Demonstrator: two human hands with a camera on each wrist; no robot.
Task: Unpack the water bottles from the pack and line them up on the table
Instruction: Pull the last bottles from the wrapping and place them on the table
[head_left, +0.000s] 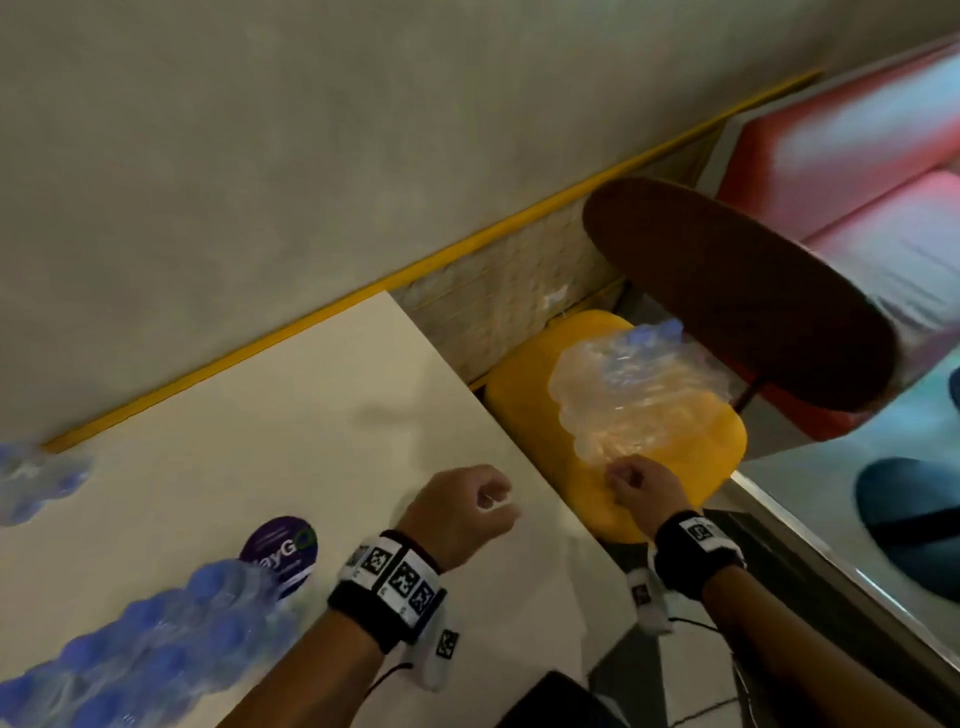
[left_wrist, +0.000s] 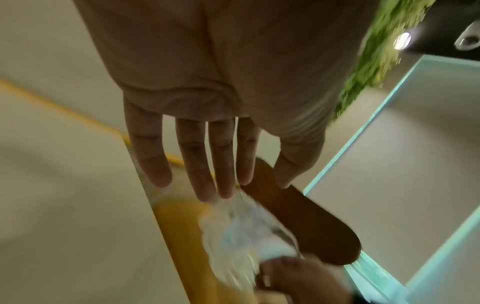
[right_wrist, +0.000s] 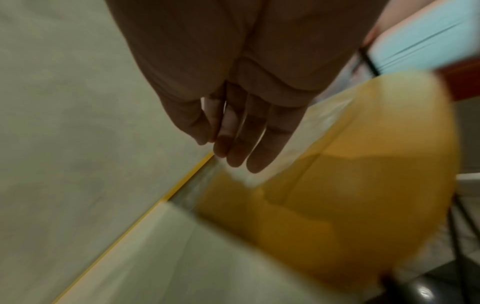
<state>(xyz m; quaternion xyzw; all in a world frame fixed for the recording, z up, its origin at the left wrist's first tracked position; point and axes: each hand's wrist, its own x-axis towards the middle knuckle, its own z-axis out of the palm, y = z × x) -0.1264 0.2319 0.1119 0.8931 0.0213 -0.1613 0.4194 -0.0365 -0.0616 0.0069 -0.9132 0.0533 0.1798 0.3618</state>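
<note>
Several clear water bottles with blue caps stand in a blurred row at the near left of the cream table; more bottles stand at the far left edge. The crumpled clear pack wrap lies on a yellow chair seat right of the table, also blurred in the left wrist view as wrap. My right hand is at the wrap's near edge, thumb pressed to forefinger as if pinching it. My left hand hovers empty over the table's right edge, fingers relaxed.
A brown chair back rises behind the wrap. A red padded bench sits at the far right, and a grey wall with a yellow strip runs along the table. A purple round sticker is on the tabletop.
</note>
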